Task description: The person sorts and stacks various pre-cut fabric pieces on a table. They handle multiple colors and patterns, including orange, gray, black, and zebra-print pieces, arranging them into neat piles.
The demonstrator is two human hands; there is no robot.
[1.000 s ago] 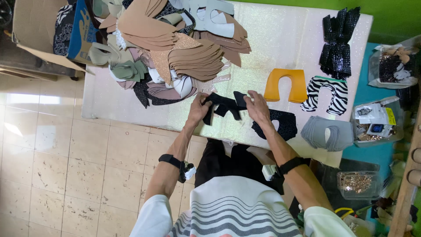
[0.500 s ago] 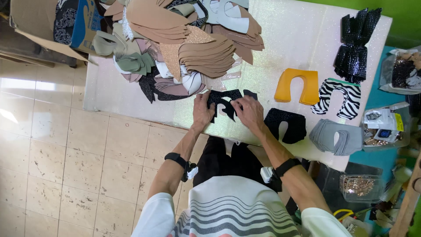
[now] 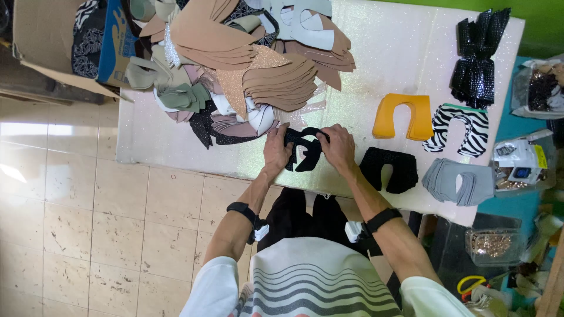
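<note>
Nearest the camera, both forearms run up from a striped shirt, a dark band on each wrist, and the elbows are bent so the hands meet at the near edge of the surface (image 3: 176, 147). Compared with a second ago the two hands have drawn closer together and the view has swung slightly, so the cut piece that was spread between them is now gathered up. The left hand (image 3: 276, 149) pinches the left side of the black cut-out piece (image 3: 305, 149), its fingers closed on the edge, thumb on top. The right hand (image 3: 339, 147) grips the right side the same way, fingers clamped on the material, knuckles up. I'd judge that the piece is being pulled free or sorted from the heap. It sits lifted just off the surface between the hands, touching the fringe of the tan and beige pile (image 3: 258, 64). Just right of the right hand lies a black patch stack (image 3: 389, 169), beside it a grey stack (image 3: 458, 181). Farther out, an orange U-shaped piece (image 3: 405, 114) and a zebra-striped piece (image 3: 457, 128) lie side by side, and at the far corner dark sequinned pieces (image 3: 476, 58)
</note>
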